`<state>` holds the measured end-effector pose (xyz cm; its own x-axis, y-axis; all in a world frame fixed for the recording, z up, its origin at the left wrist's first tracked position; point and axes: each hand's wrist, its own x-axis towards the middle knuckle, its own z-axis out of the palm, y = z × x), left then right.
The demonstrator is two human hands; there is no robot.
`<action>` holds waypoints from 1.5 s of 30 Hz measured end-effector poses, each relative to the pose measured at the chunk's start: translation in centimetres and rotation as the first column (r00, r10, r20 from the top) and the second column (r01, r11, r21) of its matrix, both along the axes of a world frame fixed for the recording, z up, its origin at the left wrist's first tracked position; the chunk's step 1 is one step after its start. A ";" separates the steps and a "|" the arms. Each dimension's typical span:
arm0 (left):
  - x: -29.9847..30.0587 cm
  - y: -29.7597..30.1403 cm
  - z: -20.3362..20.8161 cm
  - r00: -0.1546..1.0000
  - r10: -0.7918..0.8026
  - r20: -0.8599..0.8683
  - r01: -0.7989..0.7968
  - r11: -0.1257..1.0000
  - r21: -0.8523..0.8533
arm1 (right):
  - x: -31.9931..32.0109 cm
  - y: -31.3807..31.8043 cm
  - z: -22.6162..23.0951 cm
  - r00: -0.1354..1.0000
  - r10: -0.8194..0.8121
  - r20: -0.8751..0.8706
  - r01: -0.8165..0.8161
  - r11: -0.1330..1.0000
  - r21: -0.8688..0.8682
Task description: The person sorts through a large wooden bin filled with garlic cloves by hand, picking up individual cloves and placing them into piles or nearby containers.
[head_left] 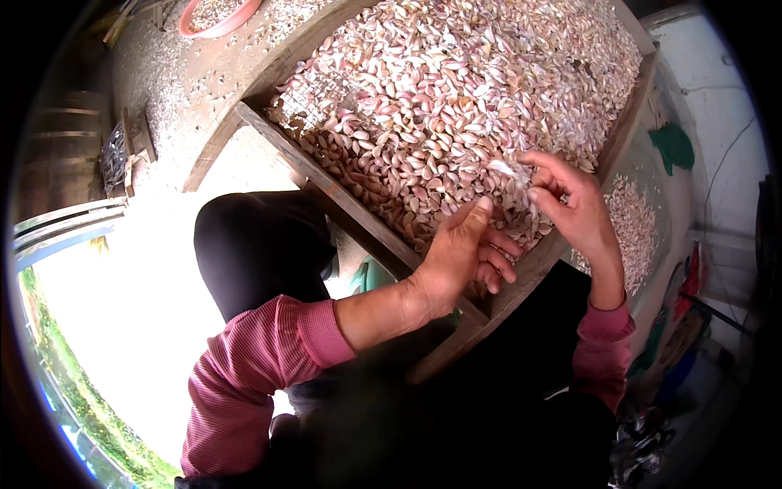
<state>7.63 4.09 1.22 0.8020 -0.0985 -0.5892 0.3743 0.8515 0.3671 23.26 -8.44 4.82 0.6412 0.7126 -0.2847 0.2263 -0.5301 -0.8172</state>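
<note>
A wooden-framed tray (281, 147) with a wire mesh bottom holds a deep spread of pinkish-white garlic cloves (456, 98). Over its near corner is my left hand (464, 253), its thumb raised away from loosely bent fingers, with nothing visible in them. To the right, my right hand (574, 200) hovers low above the cloves, forefinger and thumb curved toward each other with a gap between them. A pale papery piece of garlic skin (503, 168) is by the right forefinger's tip; whether it touches the finger is unclear.
A pink basin (218, 18) with cloves stands on the floor at the far left. Beyond the tray's right side lies another heap of cloves (631, 228). My dark-clad knee (261, 244) is against the tray's left side. A green cloth (673, 148) is at the right.
</note>
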 end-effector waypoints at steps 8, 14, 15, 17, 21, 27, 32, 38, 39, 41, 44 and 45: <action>-1.4 -0.3 -0.2 1.000 -0.022 0.014 0.023 0.995 -0.093 | -1.7 2.5 2.2 0.869 0.491 -0.063 -0.489 0.871 0.046; -3.1 -0.6 0.8 0.994 -0.094 -0.051 0.092 0.995 -0.029 | 0.1 3.4 -0.7 0.955 0.263 0.135 -0.282 0.948 0.150; -3.3 -0.8 0.9 0.990 -0.130 -0.059 0.129 0.992 -0.009 | 0.4 3.7 -1.4 0.956 0.231 0.180 -0.255 0.959 0.122; -3.6 -0.8 1.2 0.974 -0.218 -0.057 0.218 0.976 -0.001 | 0.4 4.5 -3.4 0.946 0.173 0.273 -0.199 0.977 0.070; -4.5 -1.0 1.7 0.947 -0.322 -0.003 0.316 0.925 0.211 | 0.3 5.9 -6.3 0.825 0.178 0.536 -0.214 0.977 0.005; -5.2 0.4 3.7 0.948 -0.305 0.087 0.301 0.952 0.054 | 0.4 8.5 -9.4 0.662 0.146 0.736 -0.226 0.974 0.010; -5.2 1.3 3.8 0.975 -0.198 0.103 0.202 0.979 -0.023 | 2.8 12.8 -10.2 0.676 0.055 0.735 -0.224 0.965 0.134; -4.2 1.7 4.3 0.985 -0.104 0.137 0.113 0.992 -0.058 | 10.0 22.2 -9.8 0.542 0.038 0.840 -0.222 0.970 0.099; -4.0 2.0 4.8 0.987 -0.096 0.129 0.105 0.992 -0.065 | 10.8 23.8 -10.0 0.517 0.070 0.853 -0.221 0.974 0.054; -3.4 2.2 4.9 0.987 -0.074 0.140 0.092 0.988 -0.127 | 12.5 25.8 -12.0 0.771 0.135 0.623 -0.211 0.976 0.050; -3.2 2.3 4.4 0.991 -0.002 0.137 0.021 0.991 -0.134 | 7.0 25.8 -12.1 0.645 0.256 0.720 -0.267 0.958 -0.102; -3.0 2.3 4.5 0.991 -0.004 0.136 0.020 0.993 -0.113 | 6.0 24.3 -11.8 0.622 0.294 0.726 -0.348 0.934 -0.081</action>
